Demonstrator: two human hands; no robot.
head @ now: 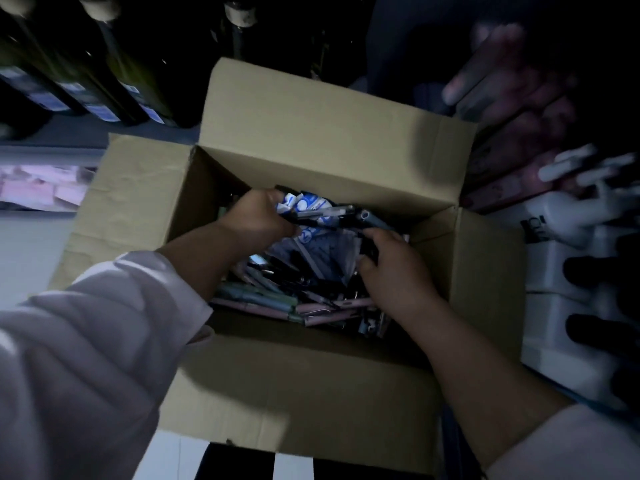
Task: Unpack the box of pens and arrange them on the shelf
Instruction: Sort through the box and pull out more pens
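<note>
Well, mid-frame the open cardboard box (329, 133) held loose pens (277, 303); the left hand (258, 216) gripped a bundle of pens (332, 216) at its far side, while the right hand (391, 271) curled around dark pens (366, 249) beside it.

- Cardboard box (332, 133): brown corrugated, open at the top, all four flaps folded outward. It fills the middle of the view.
- Loose pens (277, 299): a jumbled heap on the box floor, pink, pale green and dark barrels, mostly lying flat towards 6 o'clock of the opening.
- Bundle of pens (325, 216): dark and grey barrels, lifted above the heap at 12 o'clock of the opening, lying roughly level, against a blue-and-white packet (304, 202). The left hand (256, 216) grips its 9 o'clock end.
</note>
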